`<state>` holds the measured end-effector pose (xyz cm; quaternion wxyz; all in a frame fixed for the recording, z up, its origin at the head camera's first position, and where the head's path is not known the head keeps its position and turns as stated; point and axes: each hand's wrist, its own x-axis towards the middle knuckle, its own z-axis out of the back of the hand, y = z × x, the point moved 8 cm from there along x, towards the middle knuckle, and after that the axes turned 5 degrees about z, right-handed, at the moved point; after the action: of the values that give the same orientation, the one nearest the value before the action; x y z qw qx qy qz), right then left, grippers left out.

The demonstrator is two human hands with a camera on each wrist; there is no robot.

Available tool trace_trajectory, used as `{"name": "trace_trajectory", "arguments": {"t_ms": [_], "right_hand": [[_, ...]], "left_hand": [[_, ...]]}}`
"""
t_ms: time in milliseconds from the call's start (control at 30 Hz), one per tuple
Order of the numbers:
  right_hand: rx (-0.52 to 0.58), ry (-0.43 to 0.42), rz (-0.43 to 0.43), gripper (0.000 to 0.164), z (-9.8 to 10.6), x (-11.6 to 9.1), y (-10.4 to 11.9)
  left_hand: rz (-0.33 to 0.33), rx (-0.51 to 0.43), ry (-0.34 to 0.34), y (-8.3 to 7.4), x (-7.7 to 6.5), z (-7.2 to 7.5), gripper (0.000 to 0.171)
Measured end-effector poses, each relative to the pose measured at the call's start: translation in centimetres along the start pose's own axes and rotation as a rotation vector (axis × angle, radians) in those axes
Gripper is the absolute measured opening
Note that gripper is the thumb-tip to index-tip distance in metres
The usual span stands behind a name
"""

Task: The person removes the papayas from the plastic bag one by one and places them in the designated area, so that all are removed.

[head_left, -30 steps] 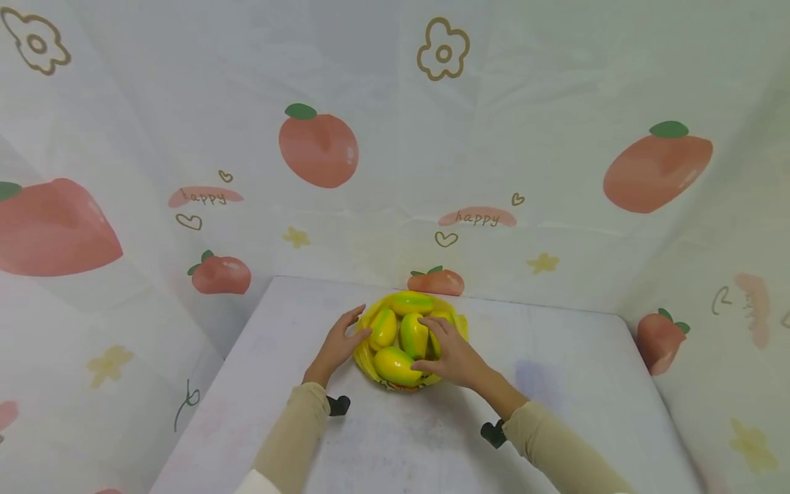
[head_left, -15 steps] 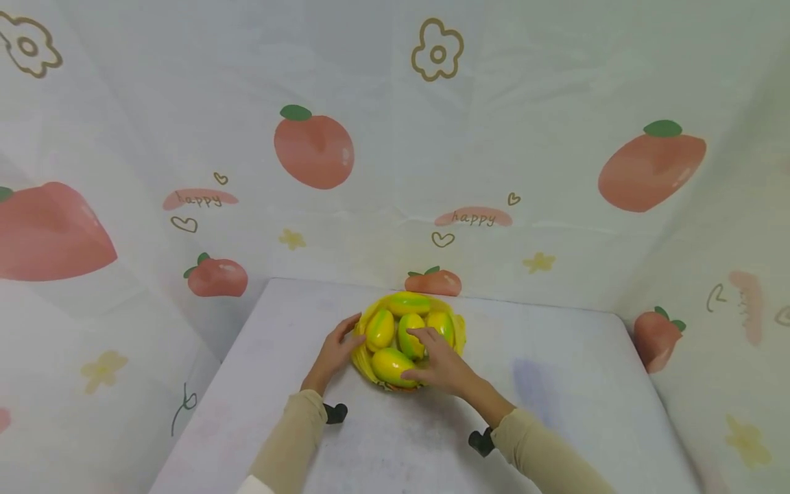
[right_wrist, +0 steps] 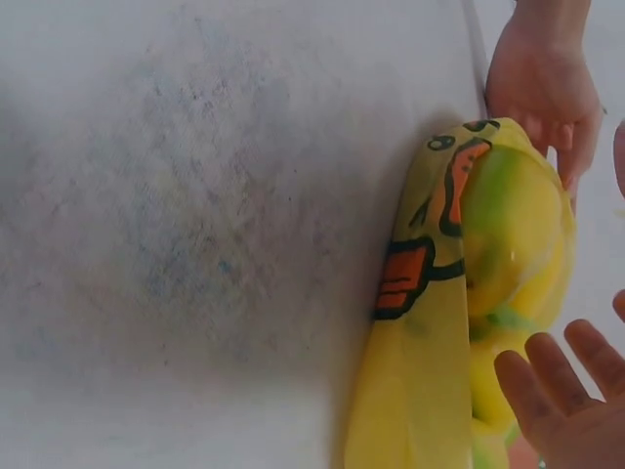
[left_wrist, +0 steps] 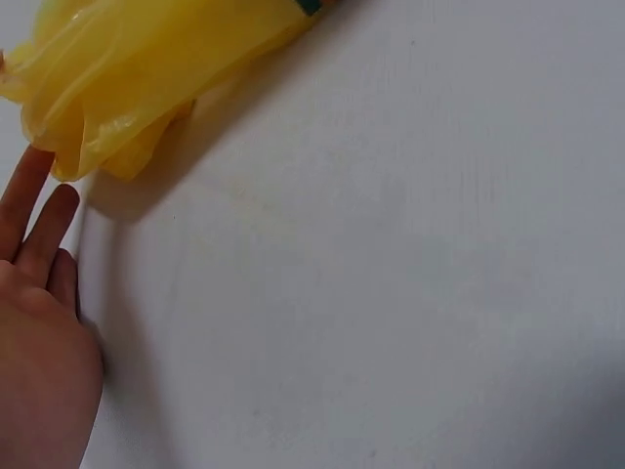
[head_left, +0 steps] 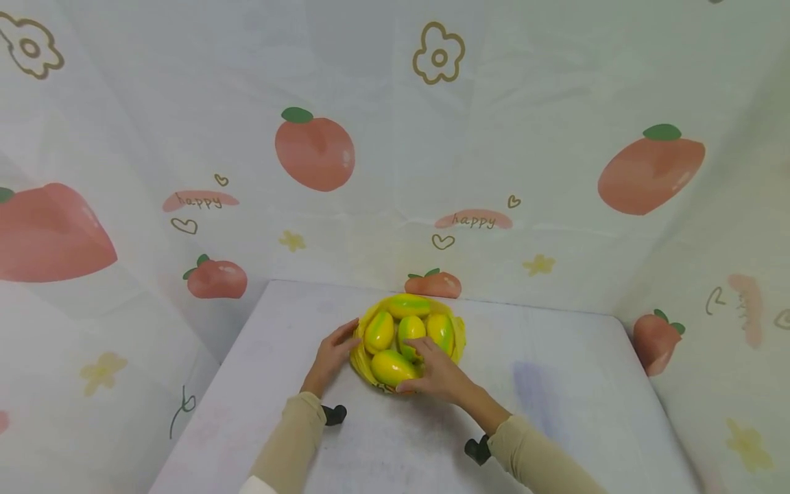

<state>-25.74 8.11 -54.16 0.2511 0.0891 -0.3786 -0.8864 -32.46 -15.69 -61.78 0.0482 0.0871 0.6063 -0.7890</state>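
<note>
A yellow plastic bag [head_left: 460, 341] with its mouth turned up stands on the table, full of several yellow-green mangoes. Orange and dark print shows on the side of the bag [right_wrist: 405, 362] in the right wrist view. My left hand [head_left: 330, 360] is at the bag's left side, its fingertips right at the plastic [left_wrist: 146, 68] in the left wrist view. Over the bag's front right is my right hand [head_left: 441, 376], fingers spread and slightly bent. Its thumb and fingers lie close to the front mango [head_left: 392, 368] and partly cover the middle mango [head_left: 410, 331].
The pale table [head_left: 555, 391] reaches around the bag on all sides, with a bluish stain at right. A white printed curtain [head_left: 382, 137] closes off the back and both sides. Dark wrist mounts [head_left: 476, 449] stick out below the sleeves.
My right hand has drawn left and toward me, uncovering the mango at the bag's right. My left hand has slid slightly down along the bag's left side.
</note>
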Motion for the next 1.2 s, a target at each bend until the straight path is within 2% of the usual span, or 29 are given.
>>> {"name": "trace_trajectory", "arguments": {"t_ms": [100,333,700,967,1200], "right_hand": [[-0.006,0.004,0.001,0.089,-0.4,0.0,0.1],[-0.027,0.01,-0.005,0.085,-1.0,0.2,0.1],[-0.091,0.023,-0.015,0.079,-1.7,0.7,0.0],[-0.132,0.033,-0.027,0.072,-2.1,1.0,-0.1],[-0.131,0.053,-0.073,0.063,-2.5,1.1,-0.5]], "left_hand": [[0.029,-0.002,0.016,0.2,0.0,0.0,0.05],[0.073,-0.003,0.004,0.7,-0.2,0.0,0.049],[0.037,0.0,-0.024,-0.1,-0.5,0.0,0.046],[0.044,-0.01,-0.006,0.3,-0.5,0.1,0.047],[0.067,-0.01,-0.007,0.8,-0.2,0.2,0.045]]}}
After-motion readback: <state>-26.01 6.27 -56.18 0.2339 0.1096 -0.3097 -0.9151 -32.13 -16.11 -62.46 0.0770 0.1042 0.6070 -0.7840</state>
